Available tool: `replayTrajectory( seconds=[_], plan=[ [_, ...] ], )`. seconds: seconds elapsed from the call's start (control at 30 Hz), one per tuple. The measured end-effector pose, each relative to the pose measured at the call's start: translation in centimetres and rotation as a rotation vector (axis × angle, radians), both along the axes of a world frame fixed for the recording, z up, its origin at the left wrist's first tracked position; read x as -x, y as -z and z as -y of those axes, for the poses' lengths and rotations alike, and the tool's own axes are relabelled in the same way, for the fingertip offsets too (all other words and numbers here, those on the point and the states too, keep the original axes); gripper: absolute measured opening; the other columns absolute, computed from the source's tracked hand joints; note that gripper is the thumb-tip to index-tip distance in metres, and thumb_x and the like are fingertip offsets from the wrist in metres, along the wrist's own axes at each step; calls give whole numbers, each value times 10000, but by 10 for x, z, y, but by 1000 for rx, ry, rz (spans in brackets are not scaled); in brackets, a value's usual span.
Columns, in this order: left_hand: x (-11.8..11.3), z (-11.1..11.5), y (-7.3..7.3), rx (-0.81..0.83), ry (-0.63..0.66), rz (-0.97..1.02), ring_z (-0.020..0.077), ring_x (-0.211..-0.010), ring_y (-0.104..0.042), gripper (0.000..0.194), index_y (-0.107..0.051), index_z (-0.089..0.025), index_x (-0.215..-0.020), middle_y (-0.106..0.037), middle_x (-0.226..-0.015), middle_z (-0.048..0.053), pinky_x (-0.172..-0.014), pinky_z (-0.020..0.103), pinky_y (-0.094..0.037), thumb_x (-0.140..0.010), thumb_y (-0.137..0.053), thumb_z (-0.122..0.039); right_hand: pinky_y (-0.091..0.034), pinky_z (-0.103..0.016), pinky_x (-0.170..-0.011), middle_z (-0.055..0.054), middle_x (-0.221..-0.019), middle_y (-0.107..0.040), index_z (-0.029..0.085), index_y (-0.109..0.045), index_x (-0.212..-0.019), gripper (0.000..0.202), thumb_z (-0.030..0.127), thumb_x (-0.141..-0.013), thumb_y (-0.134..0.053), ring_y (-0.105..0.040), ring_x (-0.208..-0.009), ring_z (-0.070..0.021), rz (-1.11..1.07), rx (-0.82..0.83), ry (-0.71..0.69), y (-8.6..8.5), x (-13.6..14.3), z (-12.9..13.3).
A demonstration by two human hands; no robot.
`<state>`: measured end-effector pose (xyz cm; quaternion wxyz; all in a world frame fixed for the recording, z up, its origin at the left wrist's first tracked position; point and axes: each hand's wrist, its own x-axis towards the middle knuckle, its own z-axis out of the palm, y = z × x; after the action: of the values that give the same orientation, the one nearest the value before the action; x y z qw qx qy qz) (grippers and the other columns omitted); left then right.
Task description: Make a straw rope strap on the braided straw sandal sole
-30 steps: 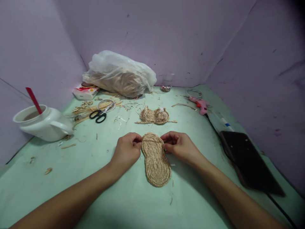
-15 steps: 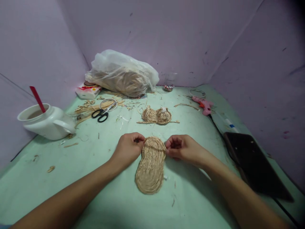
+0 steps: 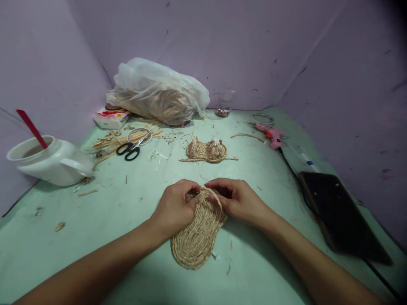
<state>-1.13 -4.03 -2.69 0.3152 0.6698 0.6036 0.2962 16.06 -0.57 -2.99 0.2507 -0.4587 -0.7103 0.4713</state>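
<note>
Both hands are right at the far end of the woven sole (image 3: 194, 243), and that's where the action is! The sole sits front and centre on the tabletop (image 3: 143, 269), its rounded near end angled toward the person's left, its far end between the two hands. The left hand (image 3: 178, 206) is closed, thumb and forefinger gripping the sole's far left edge. Across from it, the right hand (image 3: 243, 199) has curled fingers and grips that same far end from the right. A thin braided strand (image 3: 218, 199) arches over there, crossing by the right thumb; whether it is pinched too, I can't tell.

Just beyond the hands lies a second woven piece (image 3: 208, 151), a white cluster on its right part, a thin cord (image 3: 233, 158) along its near edge. Off to the left, black-handled scissors (image 3: 132, 151) rest by loose straw (image 3: 110, 146), and a white pot (image 3: 65, 167) has a red stick (image 3: 32, 129) poking out. At the back, a plastic bag (image 3: 159, 95) bulges, with a clear cup (image 3: 223, 111) of beads beside it. Over on the right: a pink glue gun (image 3: 272, 134), and nearer, a dark phone (image 3: 340, 216).
</note>
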Motion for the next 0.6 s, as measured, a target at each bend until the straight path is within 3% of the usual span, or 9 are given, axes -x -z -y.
replayTrajectory(
  seconds=[0.13, 0.37, 0.6],
  plan=[
    [-1, 0, 2, -38, 8, 40, 116, -630, -551, 226, -641, -185, -866, -646, -819, 21, -611, 247, -447, -703, -508, -102, -460, -318, -673, -69, -835, -687, 159, -681, -901, 210, 234, -732, -580, -601, -731, -179, -117, 107, 52, 1, 3, 1],
    [0, 0, 0, -52, 41, 35, 167, -768, -603, 252, -686, -202, -882, -680, -837, 33, -726, 294, -462, -729, -502, -125, -448, -287, -602, -33, -716, -652, 147, -666, -817, 153, 198, -707, -573, -566, -630, -140, -211, 227, 150, 0, 9, 1],
    [-1, -5, -8, 153, -63, 366, 145, -651, -601, 195, -694, -166, -849, -699, -751, 29, -597, 251, -468, -717, -562, -218, -442, -258, -579, -32, -749, -627, 165, -601, -845, 140, 240, -727, -595, -556, -664, -136, -293, 195, 116, -2, 9, 3]
  ],
)
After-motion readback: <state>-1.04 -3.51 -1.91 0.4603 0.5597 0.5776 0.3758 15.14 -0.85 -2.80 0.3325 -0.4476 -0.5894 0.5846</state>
